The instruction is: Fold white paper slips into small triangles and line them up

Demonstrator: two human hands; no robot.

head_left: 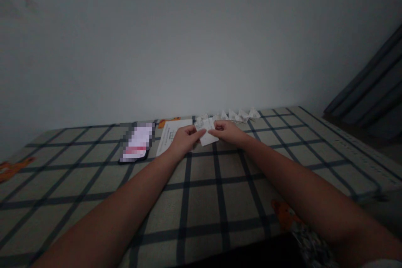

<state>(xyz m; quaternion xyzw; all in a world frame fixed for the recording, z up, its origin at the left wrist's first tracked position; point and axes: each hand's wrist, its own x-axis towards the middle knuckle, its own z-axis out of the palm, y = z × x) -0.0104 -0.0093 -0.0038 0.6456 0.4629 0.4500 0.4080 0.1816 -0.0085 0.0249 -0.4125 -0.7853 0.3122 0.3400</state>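
While the left hand (184,139) and the right hand (230,132) grip a small white folded paper (209,139), a row of pointed white paper pieces (234,116) lines up beyond

Where the view begins, a black cloth (251,253) spreads along the bottom, with a grey-and-white patterned fabric (314,243) to its right. The bare left forearm (132,201) and right forearm (298,176) reach forward over a cream cover with dark blue checks (204,205), printed here and there with orange figures (284,213).

Farther in, the folded paper sits between the hands, the left fingers pinching one side, the right fingers the other, both thumbs on its near face. Faint print marks its upper part; I cannot tell whether its lower edge touches the cover.

Partly behind the left hand, a white sheet with dark print (166,139) lies flat, its text too small to read. Left of that is a black-edged phone (138,142), its bright screen blurred into blocks.

Past the hands, the paper pieces stand near the cover's far edge. Behind rises a plain grey wall (201,42); a dark grey pleated curtain (370,79) hangs at far right.
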